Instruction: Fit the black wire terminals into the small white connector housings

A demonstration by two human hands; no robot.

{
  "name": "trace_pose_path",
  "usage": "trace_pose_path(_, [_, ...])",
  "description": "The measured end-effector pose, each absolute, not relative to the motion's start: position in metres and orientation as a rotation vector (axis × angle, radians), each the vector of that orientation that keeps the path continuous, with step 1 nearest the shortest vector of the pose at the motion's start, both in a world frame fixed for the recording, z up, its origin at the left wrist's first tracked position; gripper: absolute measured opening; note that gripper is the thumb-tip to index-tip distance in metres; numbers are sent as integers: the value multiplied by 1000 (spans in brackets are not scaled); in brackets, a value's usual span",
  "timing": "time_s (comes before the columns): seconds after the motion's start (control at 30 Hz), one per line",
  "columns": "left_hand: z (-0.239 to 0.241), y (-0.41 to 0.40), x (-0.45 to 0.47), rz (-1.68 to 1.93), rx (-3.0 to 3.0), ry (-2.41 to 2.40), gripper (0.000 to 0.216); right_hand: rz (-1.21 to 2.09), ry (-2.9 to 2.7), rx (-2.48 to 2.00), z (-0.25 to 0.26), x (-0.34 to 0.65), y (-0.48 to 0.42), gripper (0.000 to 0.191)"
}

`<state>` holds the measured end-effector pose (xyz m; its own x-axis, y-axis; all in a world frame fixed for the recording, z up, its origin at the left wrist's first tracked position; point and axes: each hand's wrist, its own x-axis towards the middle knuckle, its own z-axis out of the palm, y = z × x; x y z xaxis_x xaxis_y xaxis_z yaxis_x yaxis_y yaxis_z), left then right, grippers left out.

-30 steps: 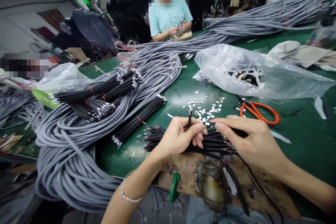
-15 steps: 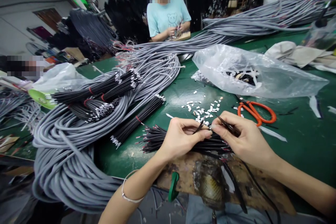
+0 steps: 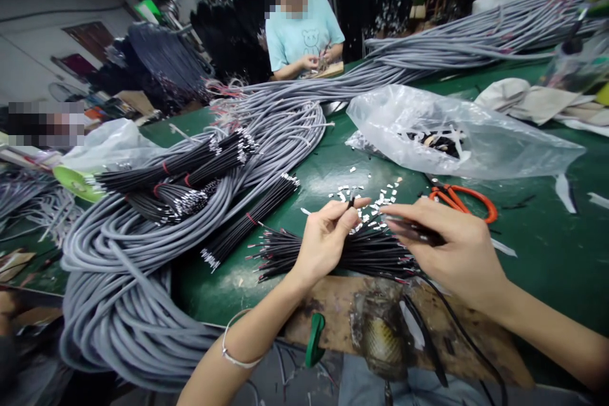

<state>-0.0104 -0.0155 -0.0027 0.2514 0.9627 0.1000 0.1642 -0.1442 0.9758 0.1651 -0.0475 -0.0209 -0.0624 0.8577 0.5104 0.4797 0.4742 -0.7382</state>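
My left hand [image 3: 327, 240] pinches the tip of a short black wire [image 3: 351, 203] between thumb and fingers, above a loose bundle of black wires [image 3: 333, 252] lying on the green table [image 3: 547, 247]. My right hand [image 3: 451, 247] hovers just right of it, fingers closed around a thin dark wire or tool [image 3: 413, 228]; I cannot make out which. Small white cut pieces [image 3: 366, 193] are scattered on the table just beyond both hands.
Orange-handled scissors [image 3: 469, 202] lie right of the hands. A clear plastic bag [image 3: 451, 133] sits behind them. Thick grey cable coils [image 3: 143, 279] and tied black wire bundles [image 3: 190, 171] fill the left. A person in a light blue shirt [image 3: 304, 35] works across the table.
My hands have drawn slightly apart; the left hand has lifted its wire tip upward and the right hand has shifted a little to the right.
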Motion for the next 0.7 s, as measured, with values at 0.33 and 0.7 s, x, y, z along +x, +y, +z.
trace_pose_path(0.33, [2,-26,-3,907,1324,1123,34,504,-1746,-1186,-14,163,-50,36])
trace_pose_path(0.7, [0,-28,-6,922,1440,1156,31,562,-1780,-1109,-18,160,-54,43])
